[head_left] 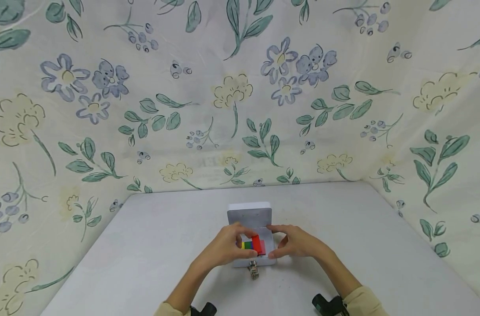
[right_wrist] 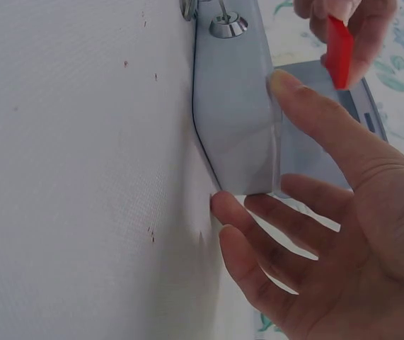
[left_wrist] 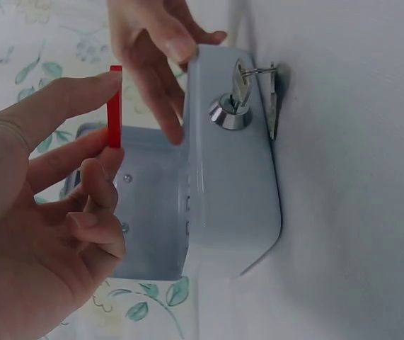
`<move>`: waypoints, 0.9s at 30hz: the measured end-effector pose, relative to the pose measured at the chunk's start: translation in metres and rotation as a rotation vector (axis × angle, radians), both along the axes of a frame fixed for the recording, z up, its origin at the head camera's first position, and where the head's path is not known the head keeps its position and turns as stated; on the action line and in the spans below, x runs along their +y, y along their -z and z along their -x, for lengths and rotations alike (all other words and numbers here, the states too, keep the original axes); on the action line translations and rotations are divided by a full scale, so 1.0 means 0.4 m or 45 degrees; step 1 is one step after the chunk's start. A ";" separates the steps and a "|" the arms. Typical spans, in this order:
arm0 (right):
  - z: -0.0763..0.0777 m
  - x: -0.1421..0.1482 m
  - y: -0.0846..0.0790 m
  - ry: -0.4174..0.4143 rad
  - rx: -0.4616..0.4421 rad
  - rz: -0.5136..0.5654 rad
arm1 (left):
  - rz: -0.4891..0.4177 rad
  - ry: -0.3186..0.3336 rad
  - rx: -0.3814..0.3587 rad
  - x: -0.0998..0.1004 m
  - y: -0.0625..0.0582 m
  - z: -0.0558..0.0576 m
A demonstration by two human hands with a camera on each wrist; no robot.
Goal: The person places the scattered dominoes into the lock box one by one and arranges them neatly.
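Note:
My left hand point(head_left: 226, 245) pinches a thin red rectangular block point(left_wrist: 114, 106) between thumb and fingertips, above an open light-grey metal box point(left_wrist: 233, 191). Under that hand, in the head view, a row of coloured blocks point(head_left: 248, 245) in yellow, green and blue shows inside the box, with a further red piece point(head_left: 263, 247) beside it; the fingers hide part of the row. My right hand point(right_wrist: 343, 212) holds the box's right end, its thumb on the front rim and its other fingers along the side towards the back.
Keys point(left_wrist: 243, 83) hang from the lock point(left_wrist: 230, 113) in the box's front wall. The raised lid point(head_left: 249, 216) stands at the back. Beneath lies a white tabletop point(head_left: 165, 232), with floral cloth point(head_left: 208, 149) behind and at both sides.

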State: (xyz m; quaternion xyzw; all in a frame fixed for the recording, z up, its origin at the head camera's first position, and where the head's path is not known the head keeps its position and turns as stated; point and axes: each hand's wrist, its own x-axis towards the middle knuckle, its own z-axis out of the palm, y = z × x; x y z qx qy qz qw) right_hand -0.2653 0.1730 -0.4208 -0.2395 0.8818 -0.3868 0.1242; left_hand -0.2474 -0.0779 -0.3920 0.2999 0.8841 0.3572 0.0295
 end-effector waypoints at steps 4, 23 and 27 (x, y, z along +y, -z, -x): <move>0.002 0.002 0.000 -0.006 -0.006 0.005 | 0.012 -0.008 0.040 0.013 0.004 0.018; 0.003 0.005 -0.005 -0.026 -0.026 0.046 | 0.052 -0.027 0.031 0.059 0.037 0.076; 0.003 0.005 -0.005 -0.024 -0.026 0.045 | 0.055 -0.027 0.005 0.066 0.047 0.083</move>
